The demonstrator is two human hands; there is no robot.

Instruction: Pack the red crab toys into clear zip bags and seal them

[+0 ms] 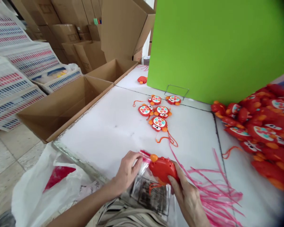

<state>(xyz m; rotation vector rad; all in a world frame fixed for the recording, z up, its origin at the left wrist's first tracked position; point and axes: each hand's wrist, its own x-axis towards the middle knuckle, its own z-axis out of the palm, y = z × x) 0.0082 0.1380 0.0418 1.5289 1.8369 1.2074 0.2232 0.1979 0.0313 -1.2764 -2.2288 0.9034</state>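
Observation:
Near the bottom middle, my right hand (186, 192) is closed round a red crab-shaped toy (163, 170), its plain red back facing up and an orange cord hanging below it. My left hand (128, 170) pinches the pink-edged top of a clear plastic bag (144, 156), just left of the toy. Behind the toy, the bag lies over a dark printed patch. Farther up the white table (104, 126), several red crab toys (159, 123) lie with their white, dotted button faces up.
A big pile of red toys (262, 126) fills the right side. Pink plastic strips (213, 189) lie beside my right hand. A green panel (217, 47) stands behind. Open cardboard boxes (71, 107) adjoin the table's left edge; white baskets (33, 56) stand beyond. A white bag (30, 192) hangs lower left.

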